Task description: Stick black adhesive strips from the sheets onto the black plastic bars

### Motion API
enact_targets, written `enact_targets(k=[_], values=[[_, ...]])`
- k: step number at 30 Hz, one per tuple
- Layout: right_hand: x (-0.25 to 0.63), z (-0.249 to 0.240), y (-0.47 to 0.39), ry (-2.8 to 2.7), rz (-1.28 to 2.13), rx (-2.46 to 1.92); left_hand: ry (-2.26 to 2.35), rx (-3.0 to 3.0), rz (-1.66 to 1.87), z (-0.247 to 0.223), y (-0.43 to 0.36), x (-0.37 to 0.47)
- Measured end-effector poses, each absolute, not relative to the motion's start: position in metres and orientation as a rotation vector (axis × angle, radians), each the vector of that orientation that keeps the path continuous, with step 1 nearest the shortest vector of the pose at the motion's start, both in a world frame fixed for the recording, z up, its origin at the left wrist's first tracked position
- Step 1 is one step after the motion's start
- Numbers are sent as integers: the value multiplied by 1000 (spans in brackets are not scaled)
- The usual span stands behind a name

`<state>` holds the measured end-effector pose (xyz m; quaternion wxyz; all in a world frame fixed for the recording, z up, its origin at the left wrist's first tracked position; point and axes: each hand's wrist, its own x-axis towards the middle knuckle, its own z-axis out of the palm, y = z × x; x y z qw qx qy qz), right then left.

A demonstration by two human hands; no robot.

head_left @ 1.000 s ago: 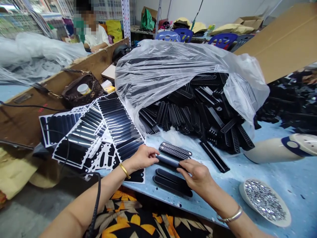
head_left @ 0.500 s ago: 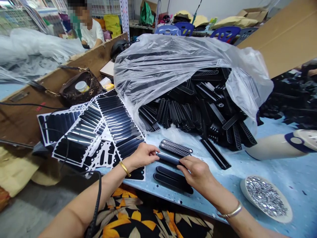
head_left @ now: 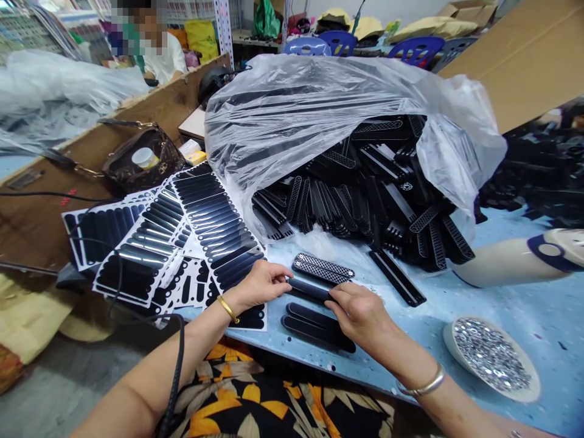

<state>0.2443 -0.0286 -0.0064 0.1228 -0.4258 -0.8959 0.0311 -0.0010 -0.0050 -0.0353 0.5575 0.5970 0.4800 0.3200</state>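
Note:
A slim black strip with rounded ends is stretched between my hands, just above the table. My left hand pinches its left end between thumb and fingertips. At the right end, my right hand grips it with thumb and index finger. Behind the strip lie two black handle pieces with a silvery lattice pattern. Two plain black handle pieces rest side by side in front, near the table edge. Whether the strip touches a piece beneath it is unclear.
Sheets of black stickers overlap at left. A plastic bag spills black comb parts at the back. A bowl of small shiny metal parts and a pale bottle-like object stand right. A handbag sits by the wooden partition; another person is beyond.
Both hands keep their hold on the black strip in nearly the same place. The strip's face looks less shiny now. The camera view has shifted slightly.

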Motion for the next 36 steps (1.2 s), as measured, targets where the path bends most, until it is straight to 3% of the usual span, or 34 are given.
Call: enact_targets(k=[22,36], values=[[239,-2,-28,-2637,151,-1303,1147,1288,695,-28,-3,2],[255,-13,-23,-2333,521,-1252,1260,1222,739,-21,-4,10]])
